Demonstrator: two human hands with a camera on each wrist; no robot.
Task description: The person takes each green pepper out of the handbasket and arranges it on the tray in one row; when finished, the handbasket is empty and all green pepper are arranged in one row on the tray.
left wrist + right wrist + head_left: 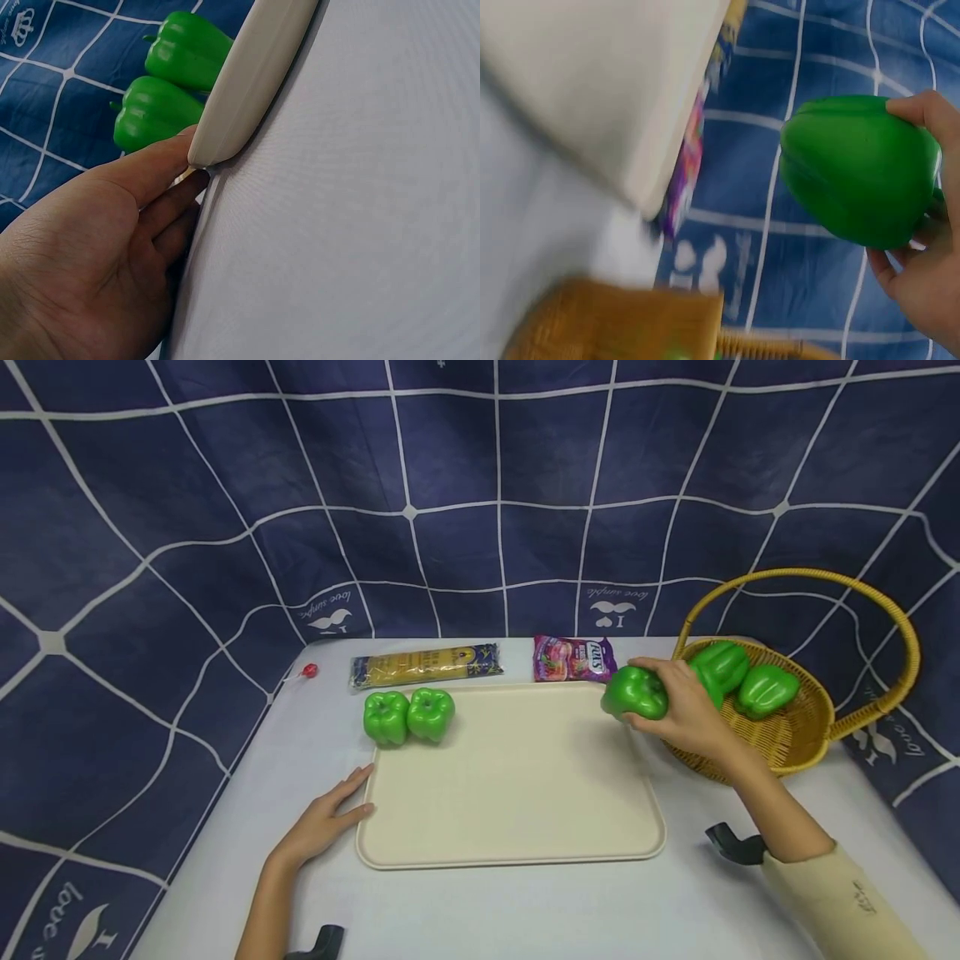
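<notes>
My right hand (686,706) grips a green bell pepper (636,692) above the far right corner of the beige tray (510,785). In the right wrist view, thumb and fingers curl round the same bell pepper (859,169). Two more green bell peppers (386,718) (431,713) stand side by side at the tray's far left corner. With fingers fairly straight, my left hand (321,827) touches the tray's left edge. The left wrist view has the left hand's (97,247) fingertips against the tray rim (251,75).
A yellow wicker basket (813,727) with a tall handle holds several green peppers (767,691) on the right. Behind the tray lie a pasta packet (427,665) and a purple snack bag (573,658). A red lollipop (309,670) lies far left. Dark blue checked cloth hangs behind.
</notes>
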